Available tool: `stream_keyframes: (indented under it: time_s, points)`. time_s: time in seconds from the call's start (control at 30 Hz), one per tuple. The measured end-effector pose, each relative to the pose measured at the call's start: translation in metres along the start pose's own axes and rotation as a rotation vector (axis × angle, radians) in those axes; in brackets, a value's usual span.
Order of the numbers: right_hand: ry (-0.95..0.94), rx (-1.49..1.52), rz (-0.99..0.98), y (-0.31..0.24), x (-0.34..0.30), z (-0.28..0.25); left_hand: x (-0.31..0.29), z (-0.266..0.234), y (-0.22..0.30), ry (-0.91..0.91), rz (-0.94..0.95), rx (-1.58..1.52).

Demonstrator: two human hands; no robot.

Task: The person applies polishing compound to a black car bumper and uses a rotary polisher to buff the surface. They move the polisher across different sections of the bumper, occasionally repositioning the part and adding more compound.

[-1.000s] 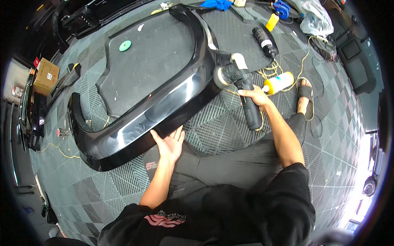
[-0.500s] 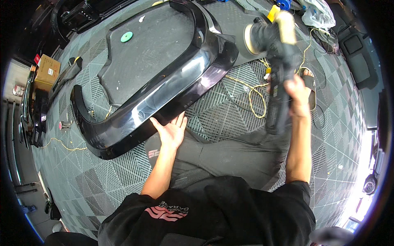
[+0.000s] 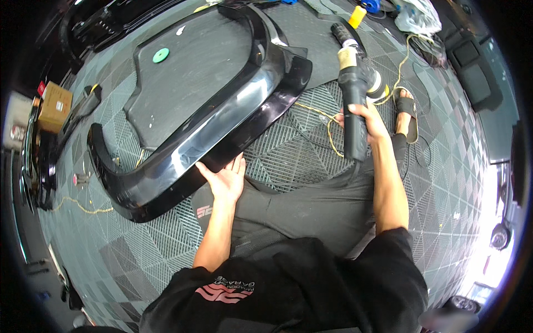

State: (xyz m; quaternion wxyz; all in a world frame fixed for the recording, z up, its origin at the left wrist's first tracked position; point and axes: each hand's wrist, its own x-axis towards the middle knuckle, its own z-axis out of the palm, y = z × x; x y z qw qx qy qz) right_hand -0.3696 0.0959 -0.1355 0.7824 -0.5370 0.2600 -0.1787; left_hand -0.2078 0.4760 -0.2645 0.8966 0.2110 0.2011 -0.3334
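A glossy black curved fender flare (image 3: 208, 127) lies tilted in front of me, its lower edge by my leg. My left hand (image 3: 226, 182) holds that edge palm up, thumb against it and fingers spread along its underside; some contact is hidden. My right hand (image 3: 369, 123) is wrapped around the black handle of a power polisher (image 3: 352, 105), held to the right of the flare and apart from it. The polisher's round pad (image 3: 378, 86) faces right, away from the flare.
Beneath the flare lies a dark mat (image 3: 183, 72) bearing a green disc (image 3: 161, 55). A yellow cord (image 3: 403, 64) loops across the tiled floor. Back right are a yellow bottle (image 3: 357, 17) and a plastic bag (image 3: 419, 19). A cardboard box (image 3: 55, 105) stands left.
My right hand has moved the polisher left and turned it, so its pad went from facing left to facing right. My left hand stays at the flare's edge; the view has shifted slightly.
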Motion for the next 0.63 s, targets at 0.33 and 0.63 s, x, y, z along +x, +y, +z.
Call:
stream_keyframes:
  time_s: [0.33, 0.63]
  points:
    - [0.597, -1.318, 0.279, 0.092, 0.094, -0.033, -0.010, 0.017, -0.001, -0.059, 0.018, -0.063]
    - [0.714, -1.320, 0.440, 0.128, 0.084, -0.014, -0.011, 0.030, 0.006, -0.025, 0.025, -0.043]
